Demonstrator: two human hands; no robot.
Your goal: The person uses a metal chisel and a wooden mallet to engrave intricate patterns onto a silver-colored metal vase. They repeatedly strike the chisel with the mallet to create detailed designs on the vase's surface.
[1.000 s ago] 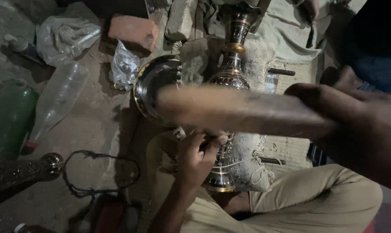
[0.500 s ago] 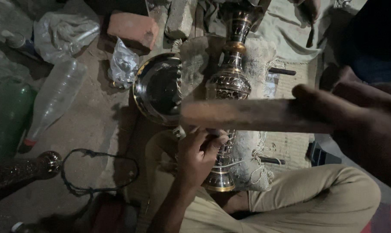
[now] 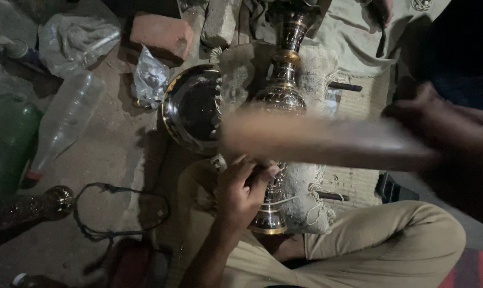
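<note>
An ornate dark-and-brass metal vase [image 3: 282, 96] lies along a whitish cloth [image 3: 310, 197] in front of my lap. My left hand [image 3: 241, 189] grips the vase's narrow stem near its brass foot and seems to pinch a small tool against it. My right hand [image 3: 438, 138] is closed round a wooden stick [image 3: 321, 140], which is blurred with motion and crosses just above the vase's belly. A round engraved metal dish [image 3: 191, 109] leans beside the vase on its left.
On the dirt floor to the left lie a clear plastic bottle [image 3: 65, 120], a green bottle [image 3: 7, 141], plastic bags [image 3: 148, 77], a brick [image 3: 164, 34] and a loop of cord [image 3: 113, 210]. Another ornate metal piece [image 3: 23, 208] lies at lower left. My tan trousers [image 3: 380, 240] fill the foreground.
The stick in my right hand has swung a little lower and now blurs across the vase's belly. My left hand has stayed on the stem.
</note>
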